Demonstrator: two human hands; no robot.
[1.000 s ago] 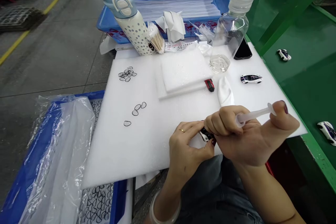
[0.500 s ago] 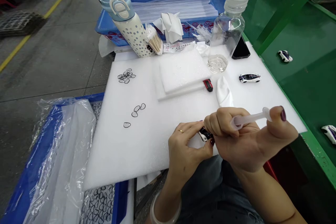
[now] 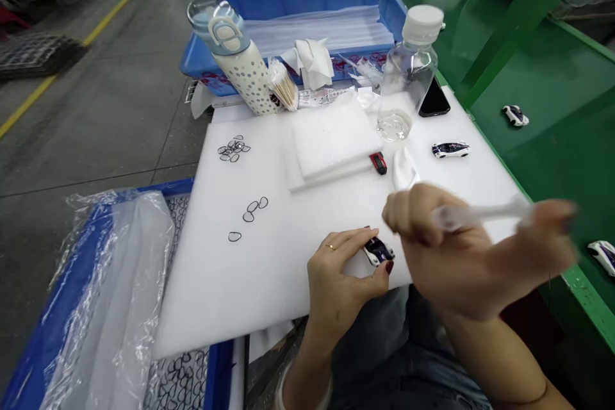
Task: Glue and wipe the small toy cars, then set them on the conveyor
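1. Pinching a small white-and-dark toy car (image 3: 379, 252): left hand (image 3: 339, 274), thumb at the end nearer the wearer, fingertips by the far end.

2. Car's place: over the near edge of the white foam sheet (image 3: 281, 269), between left thumb and fingertips, roof showing. Whether its underside touches the foam, cannot tell.

3. Handling, by judgement: light, rigid, glossy paint likely slick under damp fingers. Thin edges and trim probably easiest to chip or smear. Best hold seems a gentle pinch at the two ends or along the flanks, leaving the top uncovered.

4. Right hand (image 3: 467, 264): blurred, fingers curled closed around a translucent syringe (image 3: 451, 218), thumb reaching to its outer end. Nozzle not visible. Curled knuckles sit just right of the car, a gap between.

5. Syringe, by judgement: light, smooth plastic; barrel the natural grip.

6. Nearby: loose black rings (image 3: 252, 207) on the foam, left of the left hand; another toy car (image 3: 450, 150) beyond the right hand.
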